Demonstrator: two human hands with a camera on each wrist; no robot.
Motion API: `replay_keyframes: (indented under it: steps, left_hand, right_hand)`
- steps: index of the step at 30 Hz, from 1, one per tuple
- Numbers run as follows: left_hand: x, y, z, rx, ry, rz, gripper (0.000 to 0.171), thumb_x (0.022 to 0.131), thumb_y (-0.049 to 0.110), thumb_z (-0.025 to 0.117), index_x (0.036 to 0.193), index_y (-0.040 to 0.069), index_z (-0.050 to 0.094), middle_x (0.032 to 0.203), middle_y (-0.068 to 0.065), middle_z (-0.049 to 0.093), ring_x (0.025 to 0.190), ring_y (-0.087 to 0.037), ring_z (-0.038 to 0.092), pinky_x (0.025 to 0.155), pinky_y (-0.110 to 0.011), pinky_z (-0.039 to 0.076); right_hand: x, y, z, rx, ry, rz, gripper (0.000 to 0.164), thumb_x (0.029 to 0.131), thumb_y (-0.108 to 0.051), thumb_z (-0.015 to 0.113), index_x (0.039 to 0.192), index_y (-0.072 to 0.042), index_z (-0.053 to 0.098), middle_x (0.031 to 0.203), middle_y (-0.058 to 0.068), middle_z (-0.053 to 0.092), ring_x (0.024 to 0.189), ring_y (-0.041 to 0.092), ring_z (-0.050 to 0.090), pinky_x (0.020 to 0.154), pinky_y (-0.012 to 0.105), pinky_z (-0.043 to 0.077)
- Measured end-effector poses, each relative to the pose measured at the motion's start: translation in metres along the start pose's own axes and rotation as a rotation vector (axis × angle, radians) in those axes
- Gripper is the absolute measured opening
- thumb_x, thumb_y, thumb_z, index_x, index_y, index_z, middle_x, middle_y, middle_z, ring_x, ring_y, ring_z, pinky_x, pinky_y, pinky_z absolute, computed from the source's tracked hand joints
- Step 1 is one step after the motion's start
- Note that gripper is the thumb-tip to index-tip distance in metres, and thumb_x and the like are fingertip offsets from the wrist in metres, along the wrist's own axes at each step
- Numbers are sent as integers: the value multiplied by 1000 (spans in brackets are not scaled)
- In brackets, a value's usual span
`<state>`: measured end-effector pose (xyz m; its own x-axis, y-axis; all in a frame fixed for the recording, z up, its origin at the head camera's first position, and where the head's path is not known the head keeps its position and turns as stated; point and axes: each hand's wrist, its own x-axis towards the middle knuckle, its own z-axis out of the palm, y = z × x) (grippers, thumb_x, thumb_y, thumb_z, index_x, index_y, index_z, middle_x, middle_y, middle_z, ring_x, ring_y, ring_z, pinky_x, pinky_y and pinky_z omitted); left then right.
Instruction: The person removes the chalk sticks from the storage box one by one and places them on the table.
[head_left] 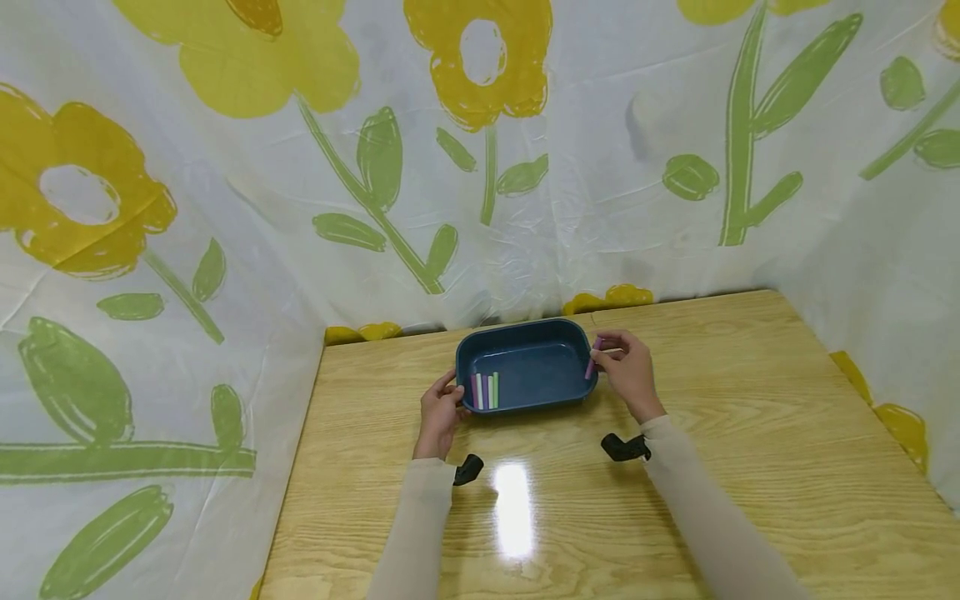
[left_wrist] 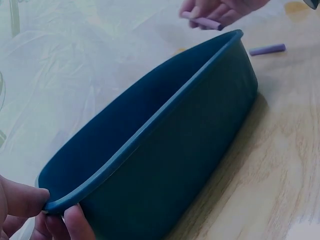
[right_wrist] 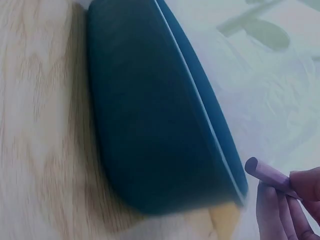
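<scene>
A dark blue-green plastic tub (head_left: 536,408) lies on the table, its long side toward me. My left hand (head_left: 440,410) grips its left end, thumb over the rim and fingers beneath it in the left wrist view. At the tub's right end, my right hand (head_left: 628,371) pinches a purple chalk stick (right_wrist: 270,174) between thumb and fingers, by the rim. Several chalk sticks (head_left: 485,391), purple, white and green, stand side by side at the tub's left end. Another purple chalk stick (left_wrist: 267,49) lies on the table beyond the tub's right end in the left wrist view.
The wood-grain table (head_left: 750,400) meets a white flower-print sheet (head_left: 600,217) behind the tub and at both sides. Black wrist mounts show by the left wrist (head_left: 468,470) and right wrist (head_left: 626,447). Light glares on the tabletop in front.
</scene>
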<state>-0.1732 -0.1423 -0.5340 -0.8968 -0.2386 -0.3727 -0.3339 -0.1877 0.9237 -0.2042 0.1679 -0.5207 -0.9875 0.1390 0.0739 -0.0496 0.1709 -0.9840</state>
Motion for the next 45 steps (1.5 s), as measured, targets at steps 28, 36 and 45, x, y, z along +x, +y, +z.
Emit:
replay_keyframes:
  steps: [28, 36, 45]
  left_hand:
    - [3, -2, -2, -10, 0, 4, 45, 107, 1, 55, 152, 4, 55, 105, -5, 49, 87, -18, 53, 67, -25, 50]
    - [2, -1, -2, -12, 7, 3, 45, 107, 0, 55, 152, 3, 55, 105, -5, 49, 86, -17, 53, 66, -25, 50]
    - [1, 0, -1, -6, -8, 2, 45, 108, 1, 55, 153, 3, 54, 106, -5, 50, 84, -16, 53, 71, -29, 51]
  right_hand:
    - [-6, 53, -103, -261, 66, 91, 36, 104, -3, 64, 137, 10, 60, 124, 33, 64, 78, -12, 58, 69, 12, 54]
    - [-5, 59, -105, -320, 40, 107, 37, 105, -3, 64, 139, 10, 59, 125, 35, 64, 78, -11, 56, 67, 11, 52]
    - [-2, 63, -104, -393, 20, 78, 37, 105, -6, 64, 138, 10, 59, 123, 34, 65, 92, 19, 69, 65, 13, 51]
